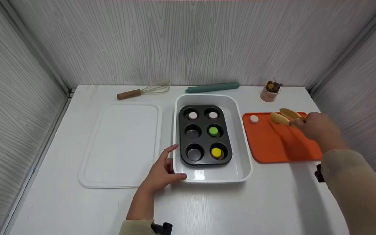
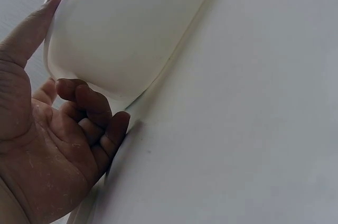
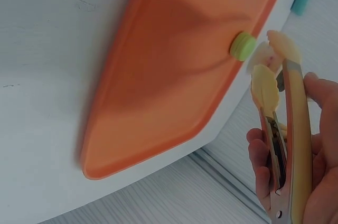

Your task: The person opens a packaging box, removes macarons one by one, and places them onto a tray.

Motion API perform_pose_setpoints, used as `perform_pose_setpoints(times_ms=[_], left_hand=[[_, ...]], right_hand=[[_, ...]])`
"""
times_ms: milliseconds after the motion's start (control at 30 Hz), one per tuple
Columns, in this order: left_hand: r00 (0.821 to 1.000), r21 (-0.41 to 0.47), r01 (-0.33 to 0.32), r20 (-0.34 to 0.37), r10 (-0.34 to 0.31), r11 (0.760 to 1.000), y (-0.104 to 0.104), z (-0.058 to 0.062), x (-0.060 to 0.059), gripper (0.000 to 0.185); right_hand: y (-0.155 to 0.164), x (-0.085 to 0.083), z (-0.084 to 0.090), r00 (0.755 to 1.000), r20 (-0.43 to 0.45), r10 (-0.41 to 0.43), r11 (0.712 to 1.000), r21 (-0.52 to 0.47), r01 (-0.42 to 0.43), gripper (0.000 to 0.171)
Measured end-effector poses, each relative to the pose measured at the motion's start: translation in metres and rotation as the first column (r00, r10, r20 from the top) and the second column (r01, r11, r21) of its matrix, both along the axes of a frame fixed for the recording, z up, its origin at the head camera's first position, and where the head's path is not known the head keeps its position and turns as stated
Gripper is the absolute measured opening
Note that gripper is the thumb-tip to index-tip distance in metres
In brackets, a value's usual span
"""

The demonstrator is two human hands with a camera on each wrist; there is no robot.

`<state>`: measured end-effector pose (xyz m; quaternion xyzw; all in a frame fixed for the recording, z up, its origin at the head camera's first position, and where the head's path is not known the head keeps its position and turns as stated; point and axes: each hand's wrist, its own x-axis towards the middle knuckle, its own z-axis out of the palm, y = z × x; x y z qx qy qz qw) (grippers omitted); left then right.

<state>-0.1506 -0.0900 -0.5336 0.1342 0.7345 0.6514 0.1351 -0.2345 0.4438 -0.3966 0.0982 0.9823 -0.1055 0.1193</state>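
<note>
My left hand (image 1: 158, 174) holds the near left corner of a deep white tray (image 1: 233, 174), thumb on the near rim and index finger along the left side. Inside stands a dark muffin pan (image 1: 203, 133). Its cups hold a yellow macaron (image 1: 216, 152), a green one and two pale pink ones; two left cups are bare. At the right, my right hand (image 1: 318, 129) grips tongs (image 3: 300, 129) with yellow tips spread apart over the orange tray (image 1: 269, 150). A green macaron (image 3: 243, 46) lies by that tray's far edge, hidden in the head view. A pink macaron (image 1: 254, 119) lies at its far left corner.
Left of the white tray lies a flat, pale lid (image 1: 122, 143). Along the back are a whisk (image 1: 129, 94), a green rolling pin (image 1: 212, 87) and a small pink cup (image 1: 268, 95) with dark contents. Wood-grain walls (image 1: 188, 42) stand behind and on both sides.
</note>
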Motion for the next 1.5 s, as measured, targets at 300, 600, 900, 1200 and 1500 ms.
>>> perform_pose_setpoints(times_ms=[300,600,900,1200,1500], left_hand=[[1.000,0.032,0.005,-0.006,-0.004,0.999,0.001,-0.001,-0.002,0.105],[1.000,0.023,0.018,-0.009,-0.018,1.000,0.002,-0.002,-0.003,0.105],[1.000,0.003,0.009,-0.007,-0.009,1.000,0.002,-0.005,0.001,0.105],[1.000,0.033,0.023,0.017,-0.024,0.999,0.000,-0.004,0.001,0.105],[1.000,0.033,0.025,0.001,-0.025,0.999,-0.001,-0.002,-0.001,0.106]], right_hand=[[-0.011,-0.003,0.006,0.996,-0.081,0.031,1.000,0.002,-0.031,0.072],[-0.035,-0.006,0.013,0.987,-0.159,0.015,1.000,-0.020,-0.019,0.073],[-0.077,-0.011,0.000,0.981,-0.192,0.027,0.999,-0.032,-0.033,0.077],[-0.123,-0.020,0.002,0.979,-0.191,0.065,0.996,-0.045,-0.075,0.072],[-0.173,-0.028,0.004,0.967,-0.193,0.165,0.983,-0.054,-0.178,0.050]])
